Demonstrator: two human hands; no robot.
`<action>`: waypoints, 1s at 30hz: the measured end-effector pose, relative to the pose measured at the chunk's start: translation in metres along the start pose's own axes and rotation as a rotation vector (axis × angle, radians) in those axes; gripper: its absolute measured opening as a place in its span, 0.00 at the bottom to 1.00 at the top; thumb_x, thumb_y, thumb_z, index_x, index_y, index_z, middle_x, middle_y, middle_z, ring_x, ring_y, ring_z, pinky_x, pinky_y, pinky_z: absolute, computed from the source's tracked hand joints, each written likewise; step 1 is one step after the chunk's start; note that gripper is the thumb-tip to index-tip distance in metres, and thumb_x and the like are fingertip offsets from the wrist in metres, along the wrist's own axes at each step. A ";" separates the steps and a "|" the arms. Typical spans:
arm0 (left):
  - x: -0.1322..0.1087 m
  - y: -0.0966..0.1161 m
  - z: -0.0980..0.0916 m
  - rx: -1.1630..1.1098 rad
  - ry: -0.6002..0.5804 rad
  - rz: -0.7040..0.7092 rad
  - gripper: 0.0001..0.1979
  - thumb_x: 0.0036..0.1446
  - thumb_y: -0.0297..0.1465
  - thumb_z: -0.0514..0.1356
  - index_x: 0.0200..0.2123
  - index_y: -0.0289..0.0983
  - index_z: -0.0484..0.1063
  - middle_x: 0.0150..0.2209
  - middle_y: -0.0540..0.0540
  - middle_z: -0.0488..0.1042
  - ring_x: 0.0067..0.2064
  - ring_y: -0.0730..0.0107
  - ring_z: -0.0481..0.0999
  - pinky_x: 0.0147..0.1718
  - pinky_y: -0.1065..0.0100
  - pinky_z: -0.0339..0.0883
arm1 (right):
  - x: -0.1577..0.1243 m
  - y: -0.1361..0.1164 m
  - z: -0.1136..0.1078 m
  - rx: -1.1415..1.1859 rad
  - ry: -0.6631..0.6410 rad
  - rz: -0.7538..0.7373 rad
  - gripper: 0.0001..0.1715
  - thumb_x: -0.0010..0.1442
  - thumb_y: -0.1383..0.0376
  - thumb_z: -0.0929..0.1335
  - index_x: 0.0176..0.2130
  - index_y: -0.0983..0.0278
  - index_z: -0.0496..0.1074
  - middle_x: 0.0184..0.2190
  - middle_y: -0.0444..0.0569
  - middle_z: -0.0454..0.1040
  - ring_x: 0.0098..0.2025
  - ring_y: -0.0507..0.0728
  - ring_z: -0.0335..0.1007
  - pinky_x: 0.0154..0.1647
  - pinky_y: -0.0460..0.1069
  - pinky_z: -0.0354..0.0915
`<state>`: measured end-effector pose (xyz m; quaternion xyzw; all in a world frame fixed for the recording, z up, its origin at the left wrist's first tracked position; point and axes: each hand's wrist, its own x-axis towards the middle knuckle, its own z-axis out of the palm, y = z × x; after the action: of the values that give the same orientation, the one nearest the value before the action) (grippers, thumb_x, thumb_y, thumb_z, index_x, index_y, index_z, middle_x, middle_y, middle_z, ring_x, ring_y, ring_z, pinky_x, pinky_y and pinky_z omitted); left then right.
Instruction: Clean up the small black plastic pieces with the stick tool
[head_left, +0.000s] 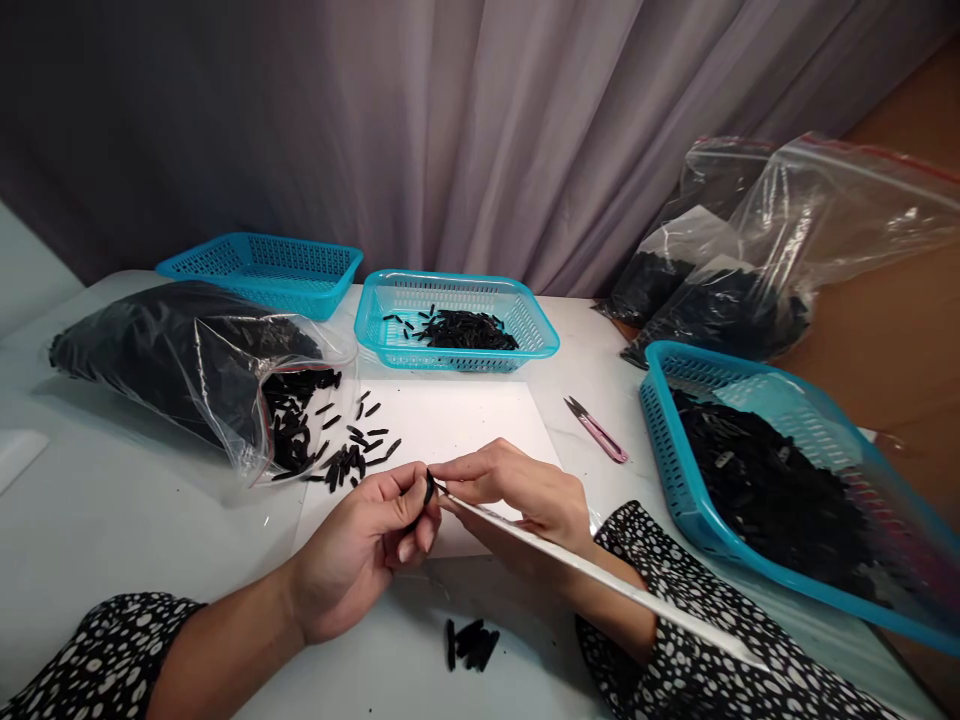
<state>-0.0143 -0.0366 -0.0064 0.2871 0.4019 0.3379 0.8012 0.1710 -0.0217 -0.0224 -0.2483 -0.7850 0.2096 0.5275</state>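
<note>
My left hand (pixel 360 545) pinches a small curved black strip (pixel 429 487) between thumb and fingers, above a white sheet (pixel 465 415). Against that strip, my right hand (pixel 517 490) is closed on a long thin white tool (pixel 600 574), which slants back over the right wrist and forearm. Its tip meets the strip between both hands and is too small to make out. Loose black strips (pixel 349 465) lie on the sheet beyond my left hand. Nearer to me, a small group of black strips (pixel 471 645) rests on the table.
A clear bag (pixel 172 350) spills black strips at left. Blue baskets stand at back left (pixel 259 270), back middle (pixel 375 330) and right (pixel 667 470); the last two hold black pieces. Pink thread snips (pixel 600 435) lie right of the sheet. Filled zip bags (pixel 720 290) stand at back right.
</note>
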 end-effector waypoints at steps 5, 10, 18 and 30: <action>0.001 0.000 0.001 -0.004 0.000 0.009 0.18 0.49 0.42 0.72 0.28 0.35 0.72 0.21 0.53 0.67 0.23 0.79 0.53 0.23 0.73 0.44 | 0.004 0.000 -0.003 -0.087 -0.058 -0.105 0.08 0.69 0.68 0.65 0.41 0.63 0.75 0.40 0.56 0.84 0.38 0.57 0.81 0.36 0.54 0.74; 0.001 0.000 0.001 -0.013 -0.018 0.006 0.15 0.53 0.40 0.70 0.30 0.35 0.72 0.21 0.53 0.66 0.23 0.78 0.52 0.24 0.74 0.46 | 0.003 0.001 0.000 -0.158 -0.040 -0.188 0.08 0.68 0.71 0.66 0.41 0.61 0.74 0.40 0.55 0.84 0.37 0.58 0.80 0.33 0.54 0.73; -0.002 0.001 0.002 -0.032 -0.125 0.019 0.11 0.55 0.32 0.67 0.25 0.35 0.69 0.19 0.54 0.63 0.22 0.78 0.50 0.23 0.71 0.43 | -0.003 0.005 0.008 0.012 0.174 0.126 0.06 0.63 0.71 0.70 0.37 0.61 0.76 0.37 0.49 0.83 0.35 0.56 0.79 0.34 0.52 0.74; 0.004 0.003 -0.001 -0.004 -0.171 0.082 0.16 0.65 0.36 0.58 0.25 0.37 0.64 0.19 0.54 0.61 0.22 0.74 0.47 0.24 0.68 0.42 | -0.004 0.020 0.013 0.387 0.079 0.582 0.25 0.71 0.49 0.61 0.35 0.63 0.74 0.15 0.35 0.52 0.17 0.49 0.46 0.17 0.46 0.46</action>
<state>-0.0143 -0.0315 -0.0061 0.3295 0.3191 0.3454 0.8187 0.1635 -0.0090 -0.0422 -0.3649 -0.6061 0.4862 0.5129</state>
